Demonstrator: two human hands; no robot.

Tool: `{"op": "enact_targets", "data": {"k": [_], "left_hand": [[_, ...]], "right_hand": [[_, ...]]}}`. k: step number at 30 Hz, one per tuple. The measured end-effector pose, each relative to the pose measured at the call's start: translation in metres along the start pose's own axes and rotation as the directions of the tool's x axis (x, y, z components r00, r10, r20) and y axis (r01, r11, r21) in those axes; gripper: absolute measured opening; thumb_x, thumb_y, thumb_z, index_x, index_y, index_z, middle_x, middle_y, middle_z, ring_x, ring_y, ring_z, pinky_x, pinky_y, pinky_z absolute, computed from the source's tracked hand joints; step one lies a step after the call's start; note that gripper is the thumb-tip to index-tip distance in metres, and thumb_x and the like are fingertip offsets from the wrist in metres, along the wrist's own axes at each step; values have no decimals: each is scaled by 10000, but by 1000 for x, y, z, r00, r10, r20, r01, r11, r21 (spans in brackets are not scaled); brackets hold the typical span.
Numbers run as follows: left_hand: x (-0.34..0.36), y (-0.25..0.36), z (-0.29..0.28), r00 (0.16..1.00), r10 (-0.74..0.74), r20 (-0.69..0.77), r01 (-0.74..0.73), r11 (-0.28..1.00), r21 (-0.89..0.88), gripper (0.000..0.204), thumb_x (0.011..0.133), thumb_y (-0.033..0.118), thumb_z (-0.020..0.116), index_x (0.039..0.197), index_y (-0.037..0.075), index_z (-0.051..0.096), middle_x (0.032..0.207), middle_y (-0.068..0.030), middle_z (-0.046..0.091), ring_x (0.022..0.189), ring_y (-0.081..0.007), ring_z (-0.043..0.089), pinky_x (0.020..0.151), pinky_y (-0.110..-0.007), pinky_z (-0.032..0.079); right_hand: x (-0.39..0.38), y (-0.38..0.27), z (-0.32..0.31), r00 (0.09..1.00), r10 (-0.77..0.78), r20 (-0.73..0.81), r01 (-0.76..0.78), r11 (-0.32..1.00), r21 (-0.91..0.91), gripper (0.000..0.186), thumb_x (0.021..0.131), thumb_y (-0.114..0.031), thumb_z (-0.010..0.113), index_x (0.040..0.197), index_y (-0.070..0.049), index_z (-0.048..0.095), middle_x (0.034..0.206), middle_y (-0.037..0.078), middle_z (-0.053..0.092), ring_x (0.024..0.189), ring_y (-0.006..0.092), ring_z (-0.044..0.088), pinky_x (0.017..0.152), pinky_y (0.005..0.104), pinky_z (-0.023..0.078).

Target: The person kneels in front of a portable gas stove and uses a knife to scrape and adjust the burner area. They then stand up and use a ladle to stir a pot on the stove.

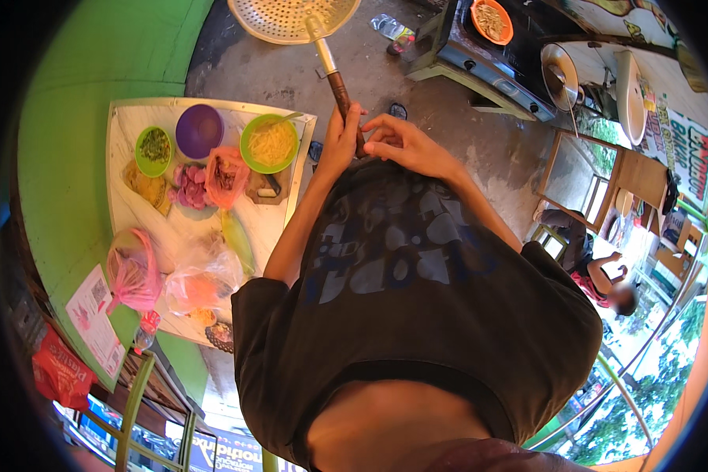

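My left hand (341, 143) is wrapped round the brown handle of a large perforated skimmer (295, 17). The skimmer's round metal bowl points away from me and is partly cut off by the top edge. Close by the handle's lower end is my right hand (407, 148), its fingers loosely bent and apart, the thumb and fingertips near the handle; whether they touch it I cannot tell.
To the left, a white table (126, 118) bears a purple bowl (200, 131), a green bowl of pale shreds (269, 145), a green bowl of chopped greens (154, 151), shallots (189, 186) and plastic bags (204, 275). Ahead right stands a stove (488, 67) with an orange bowl (492, 22). A person (598, 275) sits right.
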State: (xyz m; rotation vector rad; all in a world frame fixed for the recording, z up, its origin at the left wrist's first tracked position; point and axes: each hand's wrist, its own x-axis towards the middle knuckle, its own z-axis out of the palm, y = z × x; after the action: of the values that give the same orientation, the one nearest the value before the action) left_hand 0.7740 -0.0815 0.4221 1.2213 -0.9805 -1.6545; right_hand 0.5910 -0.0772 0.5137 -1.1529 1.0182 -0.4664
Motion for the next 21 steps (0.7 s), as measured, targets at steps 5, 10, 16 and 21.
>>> {"op": "enact_targets", "data": {"k": [5,10,16,21], "left_hand": [[39,1,62,947,-68,315,91,994,-60,330,1179,387,457,1272,84,547,995,-12,593,825,-84,584,691,-252,495],[75,-12,150,932,-47,360,85,992,-90,379,1182,431,413,1299,96,545,936,3,602,714,-57,543,601,-220,435],[133,-20,248,806,-310,504,272,951,150,404,1185,448,384,1323,90,508,1055,-49,644,897,-107,622,800,-259,518],[185,-85,311,938,-46,343,-10,987,158,380,1157,425,493,1335,90,500,1242,-77,599,1110,-152,621,936,-324,514]], "right_hand": [[-15,45,-64,985,-31,-167,26,999,-31,326,1045,-224,727,1270,-28,596,1005,44,711,932,126,674,823,299,545],[-38,60,-151,996,77,-34,-74,992,98,255,1067,-217,681,1257,-73,591,1048,29,696,950,105,647,836,286,520],[-66,87,-254,994,109,-6,-89,837,540,181,1098,-214,619,1217,-83,586,968,4,639,855,98,594,772,295,504],[-65,161,-357,894,-23,-448,94,986,136,162,1092,-217,621,1170,-93,552,850,-11,536,724,123,530,687,302,459]]}}
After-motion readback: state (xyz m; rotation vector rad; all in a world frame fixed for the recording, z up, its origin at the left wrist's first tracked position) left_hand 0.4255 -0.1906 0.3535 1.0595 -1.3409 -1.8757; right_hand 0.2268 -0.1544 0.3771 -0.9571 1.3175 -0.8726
